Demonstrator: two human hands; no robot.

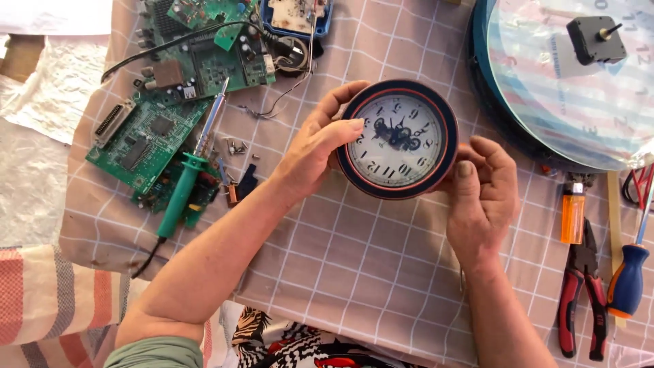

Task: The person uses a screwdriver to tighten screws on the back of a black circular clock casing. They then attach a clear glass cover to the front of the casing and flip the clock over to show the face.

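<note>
I hold a small round clock (398, 140) at the centre of the frame, my left hand (315, 151) clamped on its left rim, my right hand (481, 191) gripping its lower right edge. Just beyond its upper right rim lies a large clock face (545, 88), close. At upper left sit green circuit boards (146, 129) and a soldering iron (191, 174). Pliers (580, 293) and a screwdriver (628, 272) crowd the right edge. Below the clock the checked cloth (354, 266) lies open between my forearms
</note>
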